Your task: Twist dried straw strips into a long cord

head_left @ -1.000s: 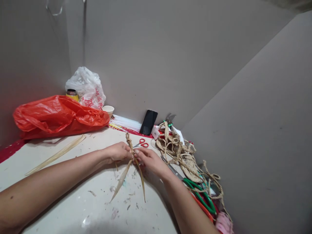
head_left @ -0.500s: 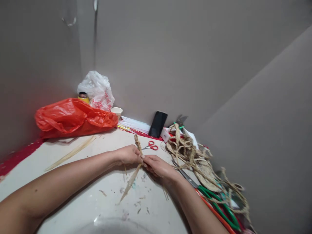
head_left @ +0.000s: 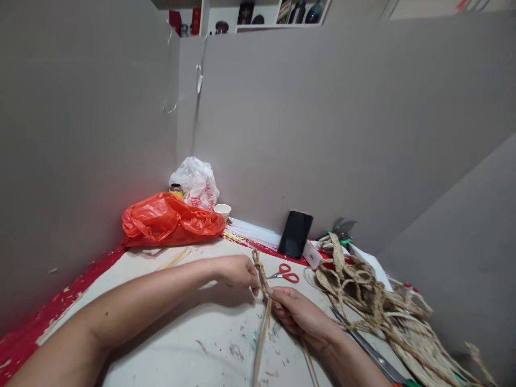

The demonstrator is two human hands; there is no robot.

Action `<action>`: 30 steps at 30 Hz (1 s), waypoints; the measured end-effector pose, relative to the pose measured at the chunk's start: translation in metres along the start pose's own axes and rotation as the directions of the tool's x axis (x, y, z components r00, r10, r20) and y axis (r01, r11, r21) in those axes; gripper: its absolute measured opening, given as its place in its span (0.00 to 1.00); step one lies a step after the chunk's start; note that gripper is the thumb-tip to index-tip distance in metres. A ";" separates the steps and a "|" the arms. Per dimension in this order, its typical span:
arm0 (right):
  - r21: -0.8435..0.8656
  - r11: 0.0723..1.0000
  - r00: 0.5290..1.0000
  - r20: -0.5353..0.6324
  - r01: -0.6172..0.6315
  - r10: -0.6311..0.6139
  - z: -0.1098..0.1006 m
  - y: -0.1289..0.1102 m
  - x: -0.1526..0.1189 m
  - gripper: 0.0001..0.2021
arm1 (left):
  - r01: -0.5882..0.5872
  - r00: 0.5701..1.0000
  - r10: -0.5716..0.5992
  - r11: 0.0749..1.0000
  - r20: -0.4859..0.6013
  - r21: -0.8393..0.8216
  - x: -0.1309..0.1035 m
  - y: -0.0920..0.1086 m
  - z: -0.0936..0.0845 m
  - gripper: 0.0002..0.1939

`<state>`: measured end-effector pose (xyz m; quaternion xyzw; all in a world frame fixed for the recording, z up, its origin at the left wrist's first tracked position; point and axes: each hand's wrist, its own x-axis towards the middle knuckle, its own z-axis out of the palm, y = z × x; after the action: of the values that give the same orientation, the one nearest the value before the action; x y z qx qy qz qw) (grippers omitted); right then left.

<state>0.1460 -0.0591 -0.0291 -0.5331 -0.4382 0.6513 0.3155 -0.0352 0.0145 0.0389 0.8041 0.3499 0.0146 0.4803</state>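
Observation:
A short plaited straw braid (head_left: 260,267) lies over the table, its finished end pointing away from me. My right hand (head_left: 296,310) is closed, with thumb and finger pinching the near end of the braid. My left hand (head_left: 241,272), also closed, is to the left of the braid and pinches a strand that runs to the plait; its fingertips are partly hidden. Loose pale straw strands (head_left: 261,344) hang toward me from below the pinch. Just right of the braid lie small scissors with red handles (head_left: 288,273).
Beyond my hands are a red plastic bag (head_left: 169,220), a white bag (head_left: 197,180), a paper cup (head_left: 222,210) and a leaning phone (head_left: 296,234). Coiled straw braids (head_left: 374,301) heap at the right, beside large shears (head_left: 374,355). Grey partitions (head_left: 282,134) enclose the table.
The view has tilted up and swung left, so things sit lower and farther right. My left hand has drawn away from my right, which stays at the braid's near end.

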 end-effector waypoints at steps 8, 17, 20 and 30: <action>0.088 0.996 0.998 0.065 -0.006 0.000 -0.006 0.001 0.001 0.20 | 0.268 0.804 0.001 0.892 -0.595 0.363 -0.068 -0.041 -0.076 0.07; 0.067 0.998 0.998 0.062 -0.013 0.009 -0.004 -0.001 -0.003 0.20 | 0.437 0.773 -0.083 0.788 -0.629 0.433 -0.068 -0.096 -0.048 0.04; 0.059 0.998 0.998 0.066 -0.017 0.013 -0.006 -0.002 -0.003 0.21 | 0.446 0.767 -0.090 0.787 -0.636 0.427 -0.065 -0.097 -0.053 0.08; 0.119 0.993 0.995 0.102 0.006 -0.018 -0.009 -0.007 -0.004 0.20 | -0.004 0.981 -0.088 0.882 -0.173 -0.471 -0.054 -0.039 -0.038 0.11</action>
<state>0.1548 -0.0575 -0.0220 -0.4763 -0.4178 0.7009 0.3274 -0.1109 0.0233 0.0460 0.6513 0.3975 0.1648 0.6250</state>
